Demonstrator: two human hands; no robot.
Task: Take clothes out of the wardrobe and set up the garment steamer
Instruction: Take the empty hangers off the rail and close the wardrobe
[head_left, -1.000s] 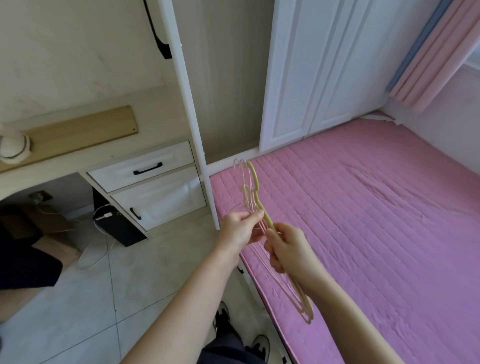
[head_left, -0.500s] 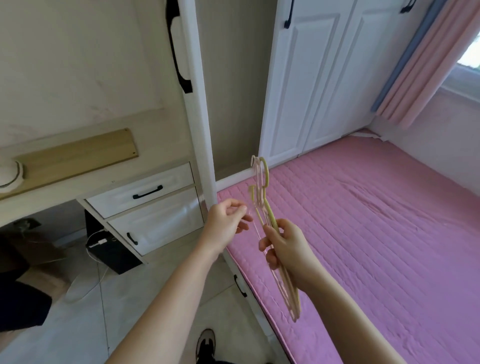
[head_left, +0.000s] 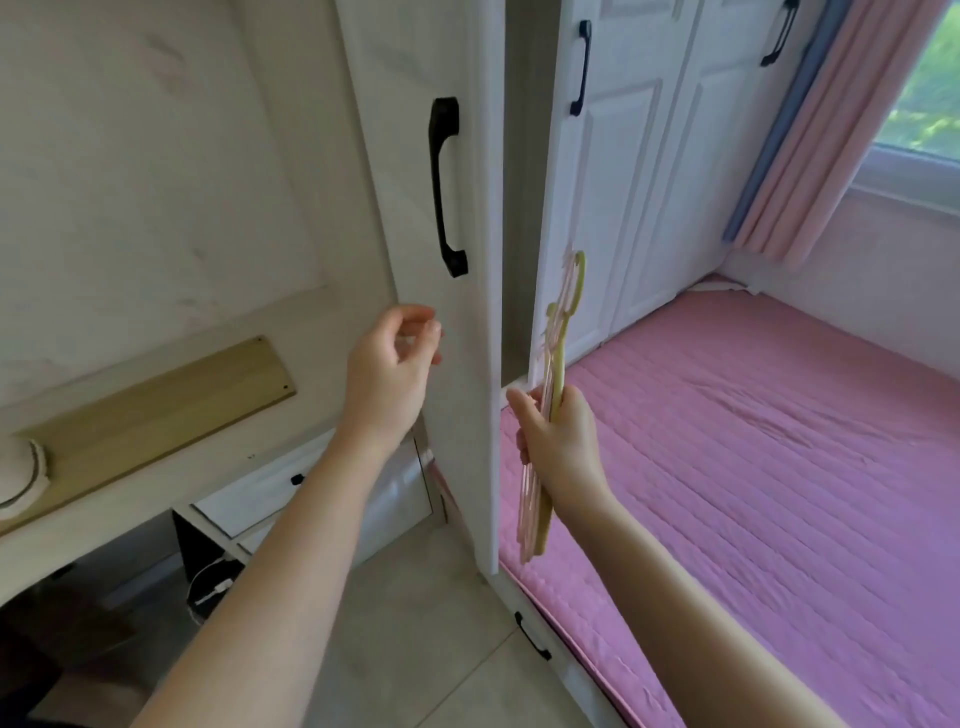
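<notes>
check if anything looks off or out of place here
Nothing is spilled or broken. The quilted pink bed cover has a rumpled crease near its middle, and a white cable trails loose under the desk.

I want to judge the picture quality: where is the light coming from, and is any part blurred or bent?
Head view: daylight enters from the window at upper right; the wardrobe door looks softly blurred; wide-angle bending curves its edges; the hangers stay fairly sharp.

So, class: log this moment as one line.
left hand: empty, near door handle | right hand: holds hangers | bed: bare
</notes>
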